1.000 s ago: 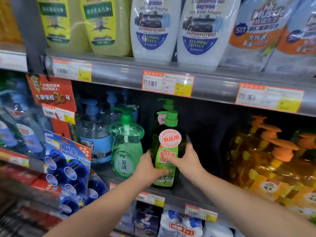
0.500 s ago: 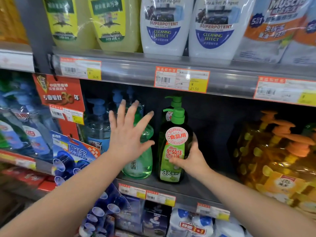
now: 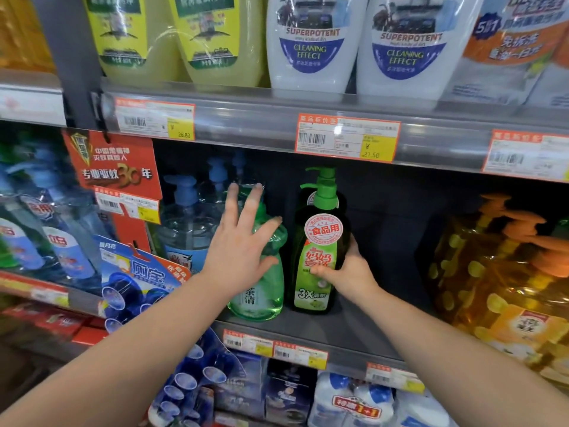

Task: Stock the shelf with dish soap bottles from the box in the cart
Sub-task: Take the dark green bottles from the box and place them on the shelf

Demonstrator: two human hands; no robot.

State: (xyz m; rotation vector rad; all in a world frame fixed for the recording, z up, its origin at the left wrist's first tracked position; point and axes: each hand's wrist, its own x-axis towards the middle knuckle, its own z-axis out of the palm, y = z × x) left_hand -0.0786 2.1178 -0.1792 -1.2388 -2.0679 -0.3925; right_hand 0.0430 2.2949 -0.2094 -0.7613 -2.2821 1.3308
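Observation:
A dark green dish soap bottle (image 3: 318, 260) with a green pump and a red round sticker stands upright on the middle shelf (image 3: 348, 334). My right hand (image 3: 348, 272) grips its lower right side, thumb on the label. A second identical bottle (image 3: 320, 177) stands right behind it, mostly hidden. My left hand (image 3: 243, 245) is spread with straight fingers in front of a pale green round pump bottle (image 3: 264, 291) to the left; whether it touches that bottle I cannot tell. Cart and box are out of view.
Blue pump bottles (image 3: 187, 229) stand left of the pale green one. Large orange bottles (image 3: 505, 272) fill the shelf's right side, with a dark gap between them and the green bottles. White and yellow refill pouches (image 3: 311, 44) sit on the upper shelf. A hanging blue pack (image 3: 144, 285) juts out at lower left.
My left hand let go of the dark green bottle, rose and spread open in front of the pale green bottle. My right hand kept its grip on the bottle's side.

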